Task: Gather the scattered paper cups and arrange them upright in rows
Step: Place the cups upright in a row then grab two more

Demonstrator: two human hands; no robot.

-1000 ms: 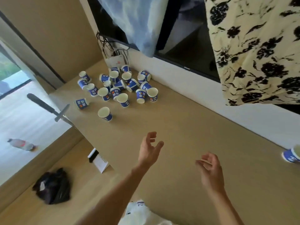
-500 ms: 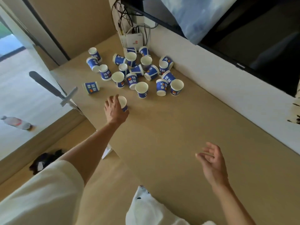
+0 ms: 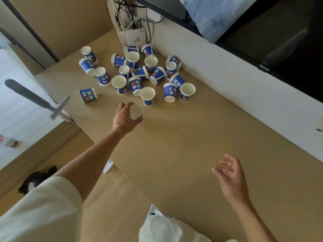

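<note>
Head view, left grip (image 3: 124, 117) holds cup (image 3: 136, 111), mouth up

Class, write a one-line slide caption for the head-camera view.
Left hand grips one paper cup near the scattered cups on the wooden table; right hand hovers open.

Left hand (image 3: 124, 117) gripping an upright paper cup (image 3: 136, 112) above the wooden desk (image 3: 192, 145), scattered blue cups (image 3: 139, 74) near the wall, right hand (image 3: 230, 177) hovering with fingers relaxed

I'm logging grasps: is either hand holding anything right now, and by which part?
The left hand grips one paper cup round its side wall, fingers and thumb curled about it. The right hand holds nothing.
</note>
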